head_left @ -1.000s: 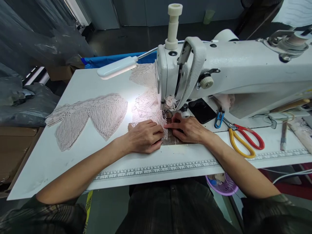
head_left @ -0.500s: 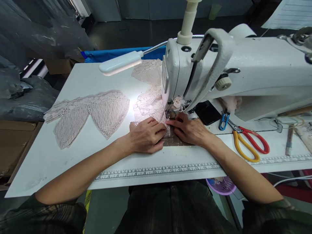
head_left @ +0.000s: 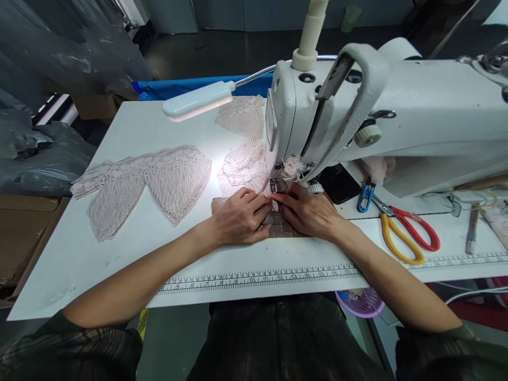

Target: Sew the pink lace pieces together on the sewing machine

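- Lace [head_left: 240, 172], centre of frame, long axis running roughly up and down, lower end towards me.
- My left hand [head_left: 242, 218] lies on it, fingers bent; my right hand [head_left: 311, 212] touches its edge. Can't tell if either pinches.
- Purple basket [head_left: 371, 308], lower right: blue and pale scraps [head_left: 354, 294].

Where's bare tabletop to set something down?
Bare table: beyond the leftmost lace piece, and between it and the left forearm. Crowded: by the sewing machine, where left hand and right hand touch fabric, and around the scissors.
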### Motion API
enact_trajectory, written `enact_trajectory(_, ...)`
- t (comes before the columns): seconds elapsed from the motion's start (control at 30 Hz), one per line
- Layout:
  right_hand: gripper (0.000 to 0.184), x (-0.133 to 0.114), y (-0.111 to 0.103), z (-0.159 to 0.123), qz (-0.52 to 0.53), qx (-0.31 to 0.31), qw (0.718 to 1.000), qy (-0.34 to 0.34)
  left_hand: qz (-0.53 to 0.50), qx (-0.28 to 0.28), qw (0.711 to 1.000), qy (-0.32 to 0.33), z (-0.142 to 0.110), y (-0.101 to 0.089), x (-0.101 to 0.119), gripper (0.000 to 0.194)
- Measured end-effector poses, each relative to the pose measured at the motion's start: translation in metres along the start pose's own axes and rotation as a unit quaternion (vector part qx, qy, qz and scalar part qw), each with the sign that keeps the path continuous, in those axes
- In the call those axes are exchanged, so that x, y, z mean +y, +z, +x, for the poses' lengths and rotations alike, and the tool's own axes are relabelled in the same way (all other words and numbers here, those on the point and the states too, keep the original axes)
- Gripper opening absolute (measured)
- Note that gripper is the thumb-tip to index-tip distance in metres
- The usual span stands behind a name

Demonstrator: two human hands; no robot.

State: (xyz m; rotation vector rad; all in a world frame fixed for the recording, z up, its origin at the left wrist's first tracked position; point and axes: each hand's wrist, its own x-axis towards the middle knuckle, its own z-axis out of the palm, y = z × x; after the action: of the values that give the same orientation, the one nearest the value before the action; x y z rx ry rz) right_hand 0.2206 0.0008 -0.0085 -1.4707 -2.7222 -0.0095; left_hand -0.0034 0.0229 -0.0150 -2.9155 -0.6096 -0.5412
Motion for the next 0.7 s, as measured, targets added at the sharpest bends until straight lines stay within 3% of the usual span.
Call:
enact_trajectory(0.17,0.045,0.0,-0.001,-0.001,0.014,0.001,1.0,-0.001,0.012,0.01,1.0,-0.004,0.003,0.0,-0.003,0.033)
enact_trajectory(0.33,0.044,-0.001,-0.001,-0.001,0.011,0.011,1.0,0.016,-0.001,-0.015,1.0,-0.015,0.005,-0.001,-0.006,0.037)
enact_trajectory(0.53,0.039,0.002,0.0,-0.003,0.049,0.025,0.998,-0.017,0.012,-0.044,0.999,-0.024,0.008,-0.003,-0.005,0.04)
enact_trajectory(0.7,0.042,-0.004,-0.004,-0.001,0.03,0.001,0.999,0.013,0.021,-0.054,0.998,-0.023,0.012,-0.003,-0.007,0.044)
